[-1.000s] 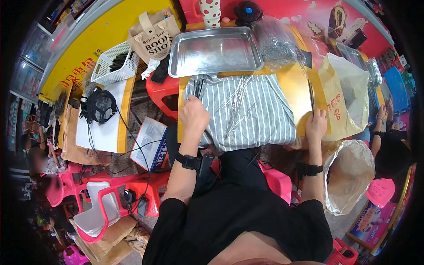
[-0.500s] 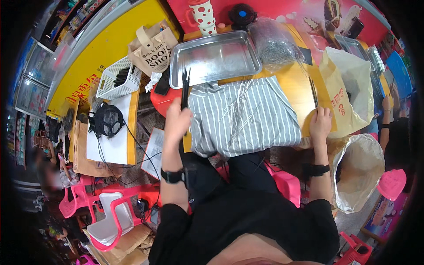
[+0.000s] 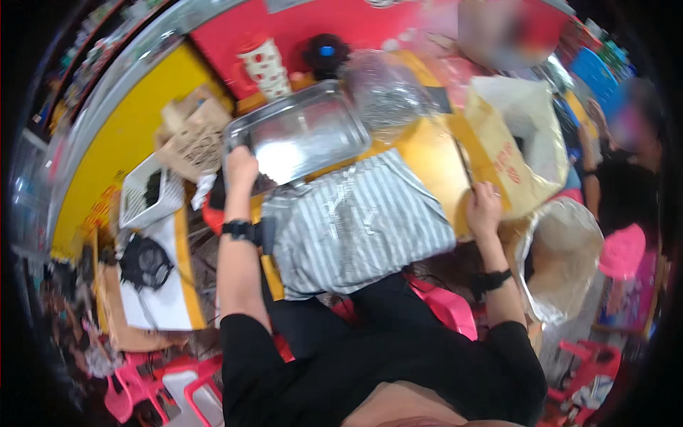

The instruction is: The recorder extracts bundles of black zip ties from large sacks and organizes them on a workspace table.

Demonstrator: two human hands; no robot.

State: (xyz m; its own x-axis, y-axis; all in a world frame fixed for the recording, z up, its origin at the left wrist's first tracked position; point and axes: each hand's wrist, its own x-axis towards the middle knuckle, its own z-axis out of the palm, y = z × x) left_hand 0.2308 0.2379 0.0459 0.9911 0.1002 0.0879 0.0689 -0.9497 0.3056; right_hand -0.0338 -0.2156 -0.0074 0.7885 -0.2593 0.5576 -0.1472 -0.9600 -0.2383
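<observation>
My left hand (image 3: 242, 172) is at the left edge of a shallow metal tray (image 3: 313, 158), fingers curled; blur hides what is in them. My right hand (image 3: 485, 206) is closed around a few thin dark sticks (image 3: 465, 165), which point away from me over the yellow table's right side. Between my hands lies a grey-and-white striped cloth bundle (image 3: 348, 235) with a scatter of thin, shiny strands (image 3: 346, 196) on top.
Beyond the tray stand a spotted tumbler (image 3: 267, 71), a black fan (image 3: 326, 53) and a clear plastic bag (image 3: 388, 92). A paper bag (image 3: 196, 142) and white basket (image 3: 147, 196) are left. Large paper bags (image 3: 565, 260) stand right, near another person (image 3: 626, 192).
My left hand has moved forward from beside the striped cloth to the tray's edge; the black sticks it held no longer show clearly. My view has shifted and turned.
</observation>
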